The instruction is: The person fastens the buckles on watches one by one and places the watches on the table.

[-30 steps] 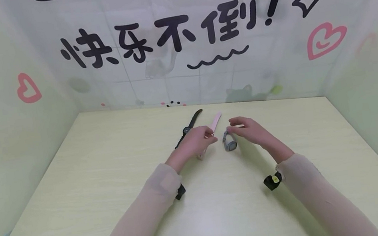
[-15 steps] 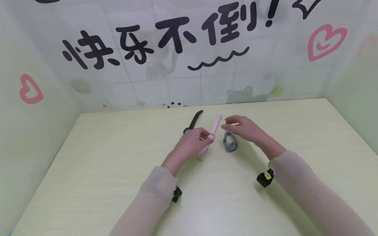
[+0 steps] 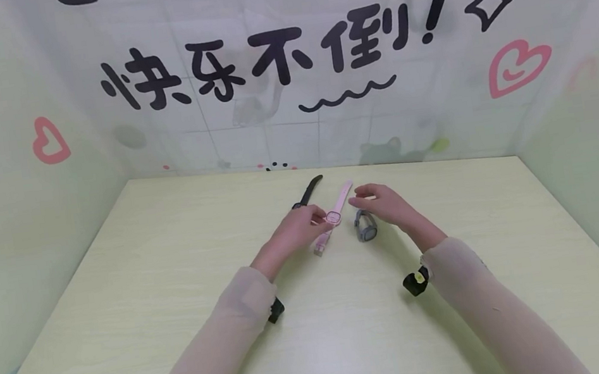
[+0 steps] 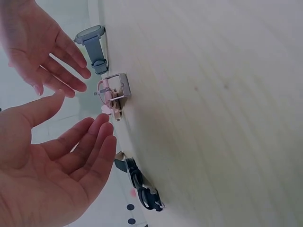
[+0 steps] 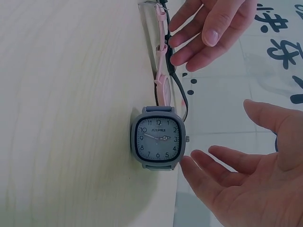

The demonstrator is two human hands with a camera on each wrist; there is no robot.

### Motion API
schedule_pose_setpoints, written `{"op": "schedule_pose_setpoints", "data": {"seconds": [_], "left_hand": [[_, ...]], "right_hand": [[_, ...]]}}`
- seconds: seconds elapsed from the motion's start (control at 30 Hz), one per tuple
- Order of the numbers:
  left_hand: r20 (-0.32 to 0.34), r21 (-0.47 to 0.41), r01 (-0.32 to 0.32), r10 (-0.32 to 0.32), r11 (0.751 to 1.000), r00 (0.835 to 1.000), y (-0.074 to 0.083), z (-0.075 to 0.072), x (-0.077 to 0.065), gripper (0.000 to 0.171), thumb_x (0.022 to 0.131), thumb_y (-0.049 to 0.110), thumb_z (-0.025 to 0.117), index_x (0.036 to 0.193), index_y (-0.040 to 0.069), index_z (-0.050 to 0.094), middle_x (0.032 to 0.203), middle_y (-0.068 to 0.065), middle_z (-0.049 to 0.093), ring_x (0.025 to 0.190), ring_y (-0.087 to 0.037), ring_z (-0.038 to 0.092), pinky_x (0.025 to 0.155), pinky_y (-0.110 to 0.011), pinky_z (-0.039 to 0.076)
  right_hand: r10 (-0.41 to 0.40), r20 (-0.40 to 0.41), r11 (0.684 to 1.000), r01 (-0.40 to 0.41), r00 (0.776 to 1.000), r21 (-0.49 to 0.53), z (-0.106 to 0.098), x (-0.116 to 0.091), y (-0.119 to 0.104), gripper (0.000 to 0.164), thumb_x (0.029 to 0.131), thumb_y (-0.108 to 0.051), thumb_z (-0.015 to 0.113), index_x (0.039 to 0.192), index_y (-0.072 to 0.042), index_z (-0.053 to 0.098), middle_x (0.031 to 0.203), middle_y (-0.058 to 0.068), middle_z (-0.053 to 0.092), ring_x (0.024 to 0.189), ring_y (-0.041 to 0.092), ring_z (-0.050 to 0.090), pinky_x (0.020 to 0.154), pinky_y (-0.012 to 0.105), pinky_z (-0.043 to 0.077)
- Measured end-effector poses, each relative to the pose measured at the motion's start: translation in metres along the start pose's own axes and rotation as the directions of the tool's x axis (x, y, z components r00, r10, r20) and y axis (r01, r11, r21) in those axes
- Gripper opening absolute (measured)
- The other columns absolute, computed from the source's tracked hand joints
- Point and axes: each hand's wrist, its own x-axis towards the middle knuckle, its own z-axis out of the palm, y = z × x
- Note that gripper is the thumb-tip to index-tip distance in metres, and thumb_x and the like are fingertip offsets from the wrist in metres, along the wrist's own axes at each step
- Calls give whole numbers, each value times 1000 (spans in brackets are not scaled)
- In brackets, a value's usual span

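Note:
Three wristwatches rest on the table. The pink watch lies stretched out in the middle, its metal buckle turned toward the left wrist camera. To its right, the grey-blue watch stands on its side with the strap looped, square dial facing the right wrist camera. A black watch lies to the left, partly covered by my left hand in the head view. My left hand, fingers relaxed and holding nothing, is between the black and pink watches. Loosely bent and empty, my right hand hovers beside the grey-blue watch.
The pale wooden table ends at a printed backdrop just behind the watches. Side panels stand at left and right. Black wrist cameras hang under both sleeves.
My left hand has drawn back leftward and toward me, uncovering the pink watch's dial. My right hand has shifted slightly left. The watches keep their places on the table.

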Motion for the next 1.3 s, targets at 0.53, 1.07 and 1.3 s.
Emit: {"op": "schedule_pose_setpoints", "data": {"seconds": [0.53,1.07,1.3], "left_hand": [[10,24,68,-68,997,998,-2,3,-4,46,93,31,69,132,7,60,122,-8,67,109,-21,63,97,-36,53],[30,14,94,-94,995,995,0,7,-1,45,91,28,73,129,7,61,118,-6,68,105,-20,63,97,-36,52],[26,26,106,-107,994,994,0,9,0,45,87,22,77,127,7,62,109,-4,67,96,-17,60,91,-32,52]], "right_hand": [[12,-7,999,-12,1000,-43,6,2,1,60,103,-37,51,148,1,41,152,24,43,139,39,43,113,53,40],[16,-7,999,-16,1000,-48,4,1,-2,60,103,-36,51,148,2,40,151,24,44,139,40,44,112,54,41],[18,-8,999,-19,1000,-51,5,3,-2,60,103,-36,50,148,2,40,147,26,48,134,39,48,110,53,43]]}}
